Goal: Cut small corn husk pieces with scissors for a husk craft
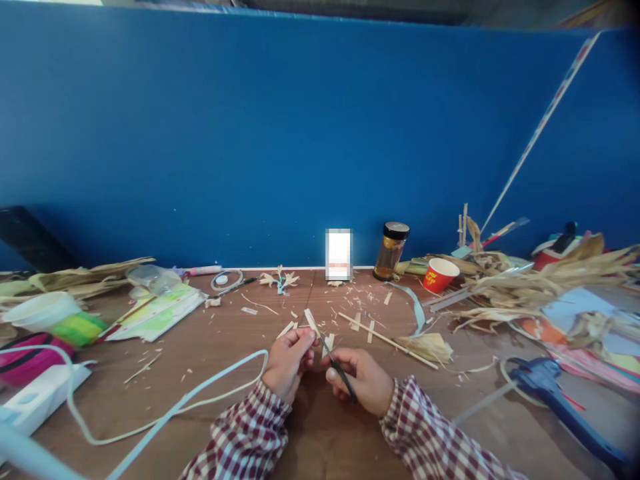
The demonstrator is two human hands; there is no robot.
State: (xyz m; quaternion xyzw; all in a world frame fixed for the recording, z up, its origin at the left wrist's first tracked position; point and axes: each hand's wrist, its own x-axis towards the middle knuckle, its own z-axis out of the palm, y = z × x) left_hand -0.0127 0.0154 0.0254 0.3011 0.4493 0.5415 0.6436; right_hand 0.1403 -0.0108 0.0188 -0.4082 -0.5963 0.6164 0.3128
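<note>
Brown bench (225,340), with a blue glue gun (543,381) lying at 4 o'clock. Around 6 o'clock the right hand (367,380) has its grip round black-handled scissors (344,380), blades toward 11, and the left hand (290,360) is pinching a pale strip (311,319) just beside the tips.

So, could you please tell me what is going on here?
The person's left hand pinches a narrow, flat, pale strip; the right hand holds black-handled scissors angled toward it. Whether they touch is unclear. Pale scraps litter the brown wood-grained table, and a dark-blue glue gun lies off to the right.
</note>
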